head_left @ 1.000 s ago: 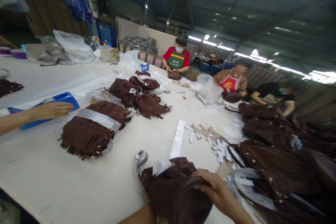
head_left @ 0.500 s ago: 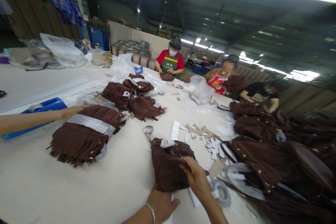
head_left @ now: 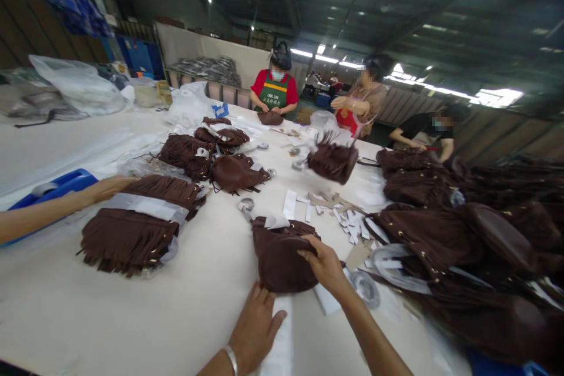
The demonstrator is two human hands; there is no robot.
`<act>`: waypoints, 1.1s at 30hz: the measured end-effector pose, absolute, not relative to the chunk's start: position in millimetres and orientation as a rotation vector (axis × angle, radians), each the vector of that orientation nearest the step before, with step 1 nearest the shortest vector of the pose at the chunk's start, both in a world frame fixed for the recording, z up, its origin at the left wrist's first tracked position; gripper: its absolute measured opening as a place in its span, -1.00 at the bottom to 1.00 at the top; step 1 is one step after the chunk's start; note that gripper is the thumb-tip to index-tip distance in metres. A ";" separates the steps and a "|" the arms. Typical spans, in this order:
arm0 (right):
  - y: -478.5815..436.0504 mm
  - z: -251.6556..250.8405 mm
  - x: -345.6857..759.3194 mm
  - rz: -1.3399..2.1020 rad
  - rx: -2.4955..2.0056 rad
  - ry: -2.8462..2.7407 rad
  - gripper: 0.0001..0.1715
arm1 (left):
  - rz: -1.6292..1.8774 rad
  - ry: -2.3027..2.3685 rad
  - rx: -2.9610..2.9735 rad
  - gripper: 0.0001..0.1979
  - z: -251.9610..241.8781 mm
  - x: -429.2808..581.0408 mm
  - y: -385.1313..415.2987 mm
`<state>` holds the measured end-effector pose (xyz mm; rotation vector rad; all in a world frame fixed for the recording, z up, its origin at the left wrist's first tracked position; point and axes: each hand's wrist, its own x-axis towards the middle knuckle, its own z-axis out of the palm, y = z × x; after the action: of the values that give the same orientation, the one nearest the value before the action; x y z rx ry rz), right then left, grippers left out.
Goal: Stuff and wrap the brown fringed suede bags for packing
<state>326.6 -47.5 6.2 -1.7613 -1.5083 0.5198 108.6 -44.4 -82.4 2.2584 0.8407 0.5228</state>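
Observation:
In the head view a dark brown bag [head_left: 282, 261] lies on the pale table, with a whitish strip across its top edge. My right hand [head_left: 325, 264] grips its right side, fingers bent over the bag's face. Below the bag, my left hand [head_left: 254, 324], with a bracelet at the wrist, rests palm down. Its fingertips meet the bag's lower edge and its thumb is spread. A white plastic sheet [head_left: 278, 341] lies beside this hand.
A co-worker's hand [head_left: 110, 188] touches a fringed bag stack [head_left: 132, 226] at left. Brown bags [head_left: 440, 241] pile up at right. Paper scraps [head_left: 352, 220] lie beyond my right hand. Another bag [head_left: 332, 161] hangs blurred above the table, before a person.
My left hand has drawn back from under the bag to its lower edge. The bag lies flatter. Across the table, a person's brown bag has moved away from their body, over the table.

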 end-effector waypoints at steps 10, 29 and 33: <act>-51.8 6.3 318.4 0.488 -1.811 -1.629 -0.55 | 0.796 1.076 1.493 -0.56 -91.3 101.7 -29.1; -83.4 -16.1 305.0 0.399 -1.905 -1.365 -0.79 | 0.250 0.785 2.525 -0.58 -108.0 79.4 -94.6; -93.5 -25.1 310.1 0.447 -1.872 -1.429 -0.66 | 0.430 0.632 2.519 -0.70 -97.9 60.2 -75.3</act>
<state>310.1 -93.5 -25.1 -1.8723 -1.4289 0.4472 60.2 -75.3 -97.9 2.5187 0.6319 0.4302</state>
